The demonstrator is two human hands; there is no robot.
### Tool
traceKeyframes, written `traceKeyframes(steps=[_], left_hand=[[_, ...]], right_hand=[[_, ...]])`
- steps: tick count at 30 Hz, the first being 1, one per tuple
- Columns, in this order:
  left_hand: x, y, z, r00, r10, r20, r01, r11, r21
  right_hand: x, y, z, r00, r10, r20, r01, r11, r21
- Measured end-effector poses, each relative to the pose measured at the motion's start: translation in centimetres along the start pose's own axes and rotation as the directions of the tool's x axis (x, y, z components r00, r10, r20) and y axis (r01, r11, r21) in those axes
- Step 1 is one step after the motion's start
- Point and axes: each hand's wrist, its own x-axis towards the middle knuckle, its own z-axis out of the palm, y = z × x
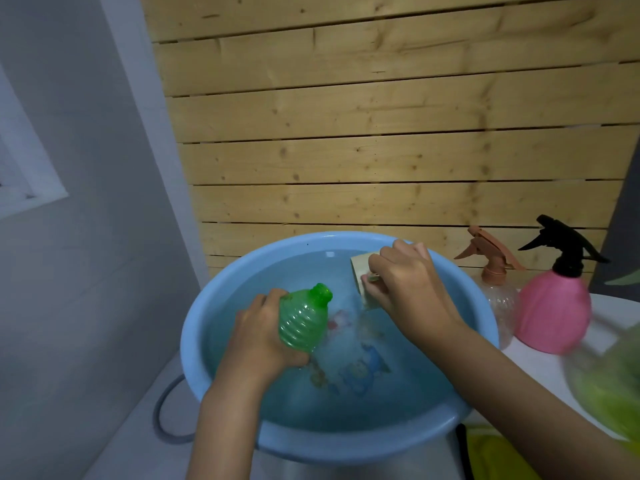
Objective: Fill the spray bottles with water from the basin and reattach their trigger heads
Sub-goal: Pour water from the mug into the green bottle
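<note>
A light blue basin full of water sits in front of me. My left hand grips a green ribbed spray bottle without its trigger head, neck tilted up and to the right, over the water. My right hand holds a beige cup by its side, tipped over the basin near the far rim. A clear bottle with a brown trigger head and a pink bottle with a black trigger head stand upright to the right of the basin.
A wooden slat wall rises right behind the basin. The white tabletop carries the bottles. A blurred green thing lies at the right edge and something yellow below. A grey hose loop hangs at the basin's left.
</note>
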Motion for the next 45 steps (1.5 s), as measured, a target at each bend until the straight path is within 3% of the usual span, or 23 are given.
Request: traceKeyframes(steps=[11, 13, 24, 27, 31, 37, 40, 45], left_hand=[[-0.2, 0.6, -0.5, 0.999, 0.004, -0.048, 0.001, 0.993, 0.116], [-0.3, 0.6, -0.5, 0.999, -0.006, -0.038, 0.010, 0.994, 0.108], [-0.4, 0.7, -0.6, 1.000, -0.014, -0.003, 0.015, 0.993, 0.114], [-0.4, 0.7, -0.6, 1.000, -0.011, -0.009, 0.012, 0.993, 0.121], [-0.4, 0.6, -0.5, 1.000, -0.004, -0.008, 0.005, 0.995, 0.101], [-0.3, 0.6, -0.4, 1.000, -0.009, 0.015, 0.008, 0.998, 0.066], [-0.2, 0.6, -0.3, 0.999, -0.017, 0.028, 0.016, 0.998, 0.061], [-0.2, 0.5, -0.3, 0.998, -0.032, 0.046, 0.028, 0.996, 0.084]], right_hand=[[-0.3, 0.4, 1.1, 0.942, 0.158, 0.296, -0.135, 0.986, -0.097], [-0.4, 0.5, 1.1, 0.921, 0.198, 0.334, -0.194, 0.980, -0.046], [-0.9, 1.1, 1.0, 0.789, 0.520, 0.329, -0.589, 0.792, 0.161], [-0.7, 1.2, 0.8, 0.725, 0.616, 0.308, -0.684, 0.696, 0.217], [-0.5, 1.5, 0.1, 0.576, 0.761, 0.297, -0.814, 0.500, 0.296], [-0.3, 1.6, -0.9, 0.431, 0.822, 0.373, -0.856, 0.240, 0.458], [-0.4, 1.8, -0.9, 0.410, 0.805, 0.428, -0.828, 0.132, 0.545], [-0.2, 1.5, -1.3, 0.458, 0.782, 0.424, -0.764, 0.102, 0.637]])
